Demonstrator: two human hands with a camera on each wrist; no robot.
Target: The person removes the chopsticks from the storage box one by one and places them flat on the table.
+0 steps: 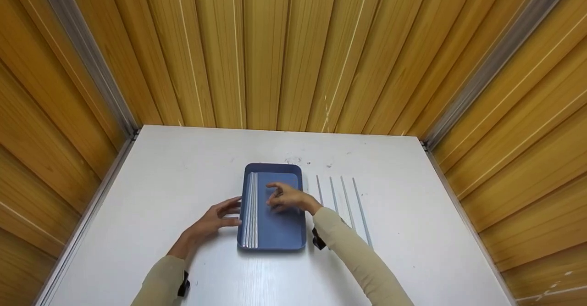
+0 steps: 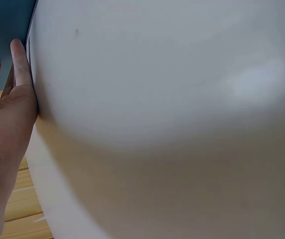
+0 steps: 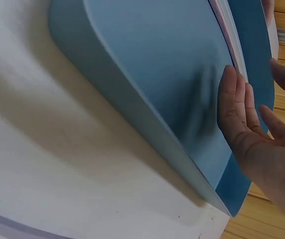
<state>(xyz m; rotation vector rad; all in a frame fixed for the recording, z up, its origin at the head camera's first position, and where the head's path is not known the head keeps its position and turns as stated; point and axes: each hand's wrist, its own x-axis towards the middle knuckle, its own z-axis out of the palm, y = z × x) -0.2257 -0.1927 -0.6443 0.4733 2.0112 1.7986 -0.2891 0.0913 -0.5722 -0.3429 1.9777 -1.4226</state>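
Observation:
A blue rectangular tray [image 1: 282, 232] lies lengthwise on the white table. Several thin, pale, shiny rods [image 1: 251, 209] lie side by side along its left wall. My left hand [image 1: 208, 221] is at the tray's outer left side, thumb and fingers spread and fingertips right at the wall; the left wrist view shows the fingers straight against the tray [image 2: 8, 35]. Over the middle of the tray hovers my right hand [image 1: 291, 198], its fingers loosely bent with nothing between them. In the right wrist view, those fingers [image 3: 227, 94] overlap the rods, and their shadow falls on the tray floor.
To the right of the tray, several more thin rods [image 1: 334, 193] lie spaced apart on the table [image 1: 183, 159], partly under my right forearm. Wood-patterned panels [image 1: 261, 67] with metal corner posts [image 1: 91, 44] wall in the table at the back and sides.

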